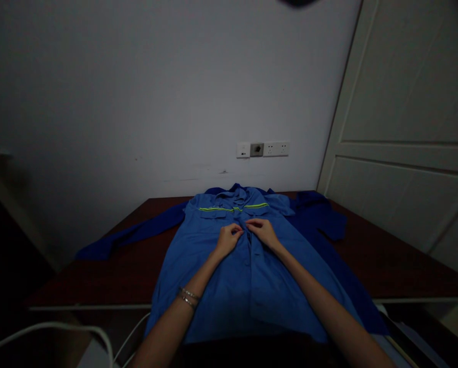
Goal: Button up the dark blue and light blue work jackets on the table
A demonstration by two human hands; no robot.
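A light blue short-sleeved shirt [225, 291] lies face up, its collar towards the wall and its hem over the table's near edge. Yellow-green stripes cross its chest above the pocket flaps. My left hand [229, 239] is closed in a pinch on one side of the front placket [254, 266], just below the chest. On the other side, my right hand [265, 232] pinches the cloth by the facing edge. Whatever lies between the fingertips, such as a button, is too small to make out. Underneath is a darker blue garment [317, 217], its sleeves spread to both sides.
A dark red-brown table [133, 276] carries the clothes and meets a pale wall with sockets [275, 148]. A white panelled door [409, 153] stands at the right. At the lower left, a white cable [71, 327] loops in front of the table.
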